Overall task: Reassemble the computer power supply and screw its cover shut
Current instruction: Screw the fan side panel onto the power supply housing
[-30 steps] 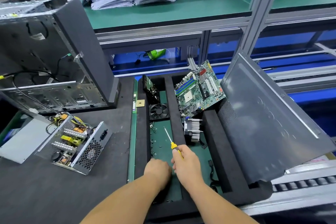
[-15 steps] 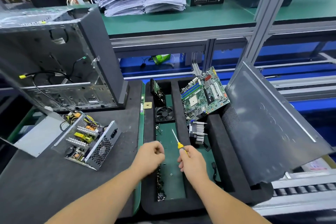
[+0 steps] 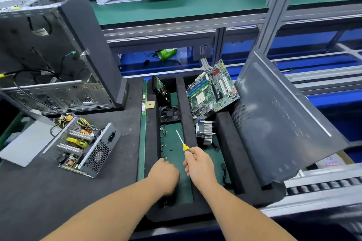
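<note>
The open power supply (image 3: 82, 146) lies on the dark mat at the left, with its circuit board and yellow wires showing. Its grey cover (image 3: 25, 143) rests flat just to the left of it. My right hand (image 3: 197, 164) grips a yellow-handled screwdriver (image 3: 184, 146) over the green floor of the foam tray (image 3: 188, 100), blade pointing away and to the left. My left hand (image 3: 163, 174) is down in the same compartment with its fingers curled under, so what they touch is hidden. Small loose screws (image 3: 165, 145) lie just beyond it.
An open computer case (image 3: 49, 55) stands at the back left. In the tray are a motherboard (image 3: 212, 90), a black fan (image 3: 169, 113) and a heatsink (image 3: 204, 131). A grey side panel (image 3: 284, 119) leans at the right. A roller conveyor (image 3: 323, 186) runs along the right edge.
My left hand has dropped from a raised fist down into the tray compartment near the screws. My right hand has kept the screwdriver and shifted slightly.
</note>
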